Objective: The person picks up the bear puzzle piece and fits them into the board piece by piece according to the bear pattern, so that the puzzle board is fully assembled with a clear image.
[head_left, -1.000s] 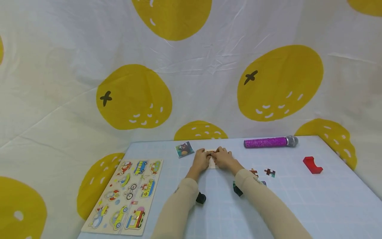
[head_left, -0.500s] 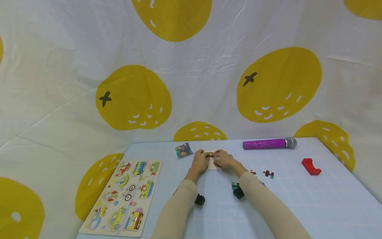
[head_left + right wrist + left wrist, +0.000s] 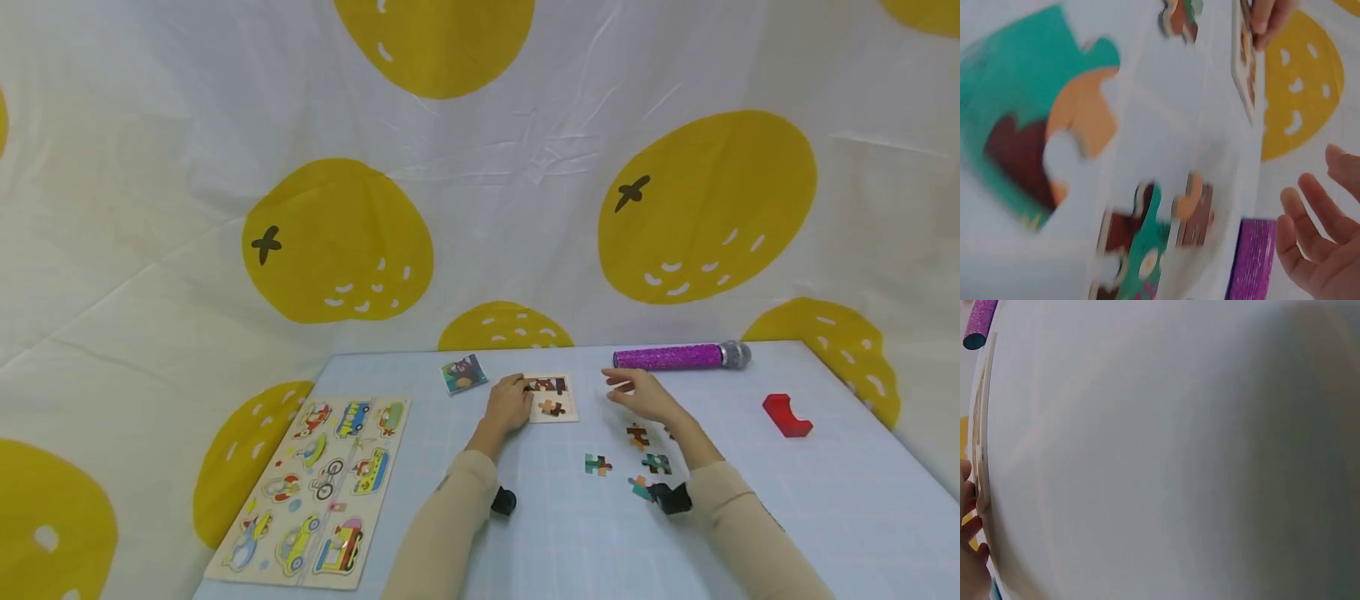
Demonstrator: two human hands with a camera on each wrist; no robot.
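A small wooden puzzle tray (image 3: 572, 408) lies flat at the table's far middle. A bear-patterned strip of pieces (image 3: 547, 385) fills its upper part, and a brown puzzle piece (image 3: 552, 407) lies lower in it. My left hand (image 3: 508, 406) holds the tray's left edge, fingertips (image 3: 969, 499) on the rim in the left wrist view. To the tray's right, my right hand (image 3: 641, 394) hovers over the table with spread fingers and nothing in it. Loose puzzle pieces lie beneath and nearer me, among them a brown one (image 3: 637, 436) and a green one (image 3: 597, 465).
A pegged vehicle puzzle board (image 3: 352, 512) covers the table's left side. A small bear picture card (image 3: 462, 375) lies behind my left hand. Along the back right lies a purple microphone (image 3: 667, 357), with a red notched block (image 3: 786, 415) farther right. A patterned cloth (image 3: 517, 250) hangs behind.
My right hand has left the tray and moved right, above the loose pieces, its fingers spreading. The strip and piece in the tray have come into sight. My left hand stays at the tray.
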